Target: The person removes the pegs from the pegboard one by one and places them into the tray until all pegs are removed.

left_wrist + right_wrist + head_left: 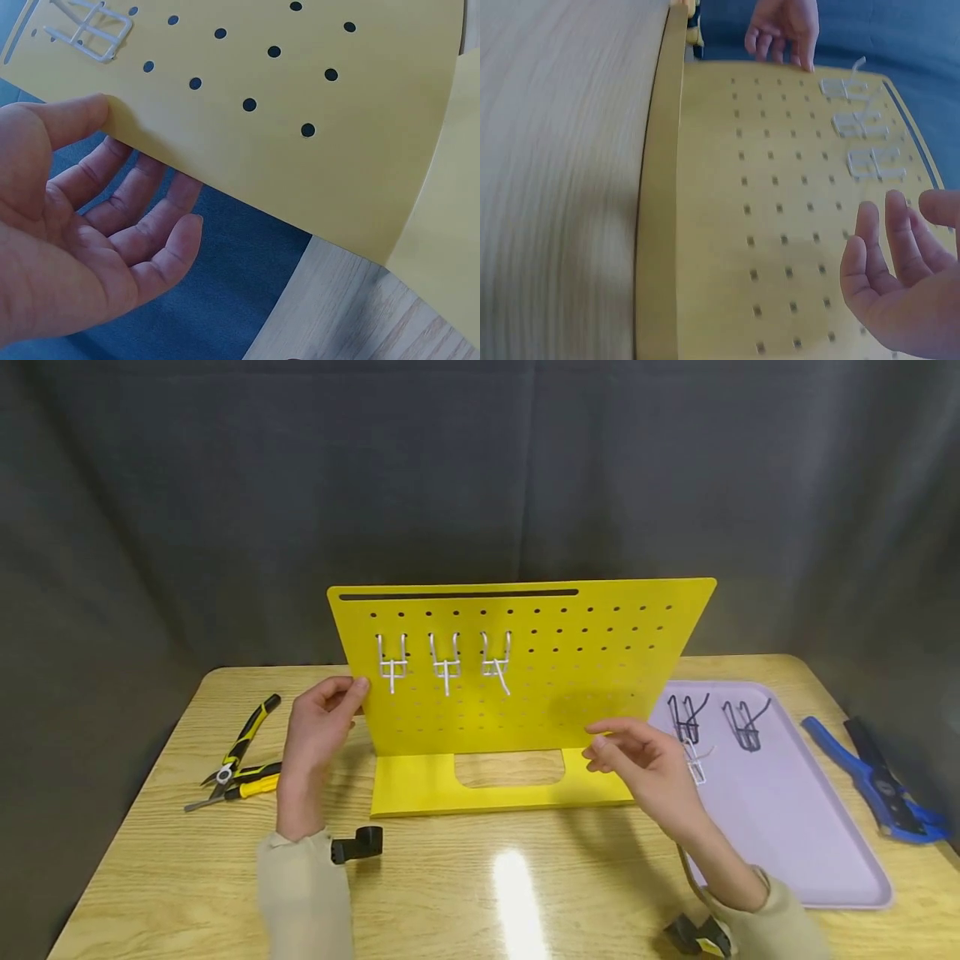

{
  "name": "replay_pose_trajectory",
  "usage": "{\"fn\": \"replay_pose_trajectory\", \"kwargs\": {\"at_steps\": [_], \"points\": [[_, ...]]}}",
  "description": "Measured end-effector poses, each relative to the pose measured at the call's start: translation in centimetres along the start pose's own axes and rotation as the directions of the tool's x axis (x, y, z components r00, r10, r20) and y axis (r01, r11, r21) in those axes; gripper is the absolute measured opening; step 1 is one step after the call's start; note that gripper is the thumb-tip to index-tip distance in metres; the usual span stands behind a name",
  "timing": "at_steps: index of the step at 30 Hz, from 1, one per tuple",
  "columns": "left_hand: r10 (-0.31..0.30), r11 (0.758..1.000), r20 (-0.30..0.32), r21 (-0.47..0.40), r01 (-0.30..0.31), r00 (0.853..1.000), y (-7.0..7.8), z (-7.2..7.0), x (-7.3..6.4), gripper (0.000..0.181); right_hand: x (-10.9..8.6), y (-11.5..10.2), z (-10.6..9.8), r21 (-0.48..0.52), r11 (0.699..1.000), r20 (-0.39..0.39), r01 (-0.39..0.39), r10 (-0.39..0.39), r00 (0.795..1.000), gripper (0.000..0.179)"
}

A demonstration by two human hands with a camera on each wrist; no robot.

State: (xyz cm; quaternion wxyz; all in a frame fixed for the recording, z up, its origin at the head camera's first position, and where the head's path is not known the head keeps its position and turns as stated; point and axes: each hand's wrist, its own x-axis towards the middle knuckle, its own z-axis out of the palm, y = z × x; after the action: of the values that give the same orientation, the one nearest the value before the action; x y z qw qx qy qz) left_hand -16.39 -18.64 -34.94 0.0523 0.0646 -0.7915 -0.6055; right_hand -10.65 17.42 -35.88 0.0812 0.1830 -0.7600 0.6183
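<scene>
A yellow pegboard [570,693] stands upright on its base, which has a cutout. Three white wire hooks [446,667] hang in a row at its upper left; the rightmost one's prong slants to the right. My left hand [322,718] pinches the board's left edge, thumb on the front face and fingers behind, as the left wrist view shows. In front of the board's lower right, my right hand [637,764] holds nothing, its fingers loosely bent and apart from the board. Just past it, a white hook [694,763] lies on the lilac tray [787,827].
Two black wire hooks [742,727] lie at the tray's far end. Right of the tray is a blue-handled cutting tool [877,781]. Yellow-and-black pliers [243,743] and a yellow-handled screwdriver [255,787] lie on the wooden table left of my left hand. A dark curtain hangs behind.
</scene>
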Motion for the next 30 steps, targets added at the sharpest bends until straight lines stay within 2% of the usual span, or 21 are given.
{"fn": "replay_pose_trajectory", "kwargs": {"at_steps": [6, 12, 19, 25, 30], "points": [[-0.009, 1.0, -0.009, -0.004, 0.009, 1.0, 0.0, -0.1, 0.0, 0.041, 0.8, 0.0, 3.0, 0.044, 0.999, 0.072, 0.031, -0.035, 0.997, 0.017], [-0.003, 1.0, 0.002, 0.001, 0.003, 1.0, 0.0, 0.1, 0.1, 0.042, 1.9, -0.5, 5.0, 0.024, 0.999, 0.054, 0.048, -0.049, 0.997, 0.018], [0.007, 1.0, 0.009, -0.009, -0.007, 1.0, 0.0, -0.1, 0.0, 0.044, 3.7, -1.8, 5.9, 0.025, 0.999, 0.006, 0.033, -0.033, 0.999, 0.023], [0.006, 1.0, 0.013, -0.009, -0.006, 1.0, -0.1, -0.1, 0.1, 0.045, 4.8, -2.4, 6.5, 0.069, 0.994, 0.024, 0.088, -0.09, 0.996, 0.028], [-0.001, 1.0, 0.01, -0.001, 0.001, 1.0, -0.1, -0.1, 0.1, 0.045, 5.4, -2.6, 6.8, 0.057, 0.992, 0.023, 0.109, -0.11, 0.994, 0.029]]}}
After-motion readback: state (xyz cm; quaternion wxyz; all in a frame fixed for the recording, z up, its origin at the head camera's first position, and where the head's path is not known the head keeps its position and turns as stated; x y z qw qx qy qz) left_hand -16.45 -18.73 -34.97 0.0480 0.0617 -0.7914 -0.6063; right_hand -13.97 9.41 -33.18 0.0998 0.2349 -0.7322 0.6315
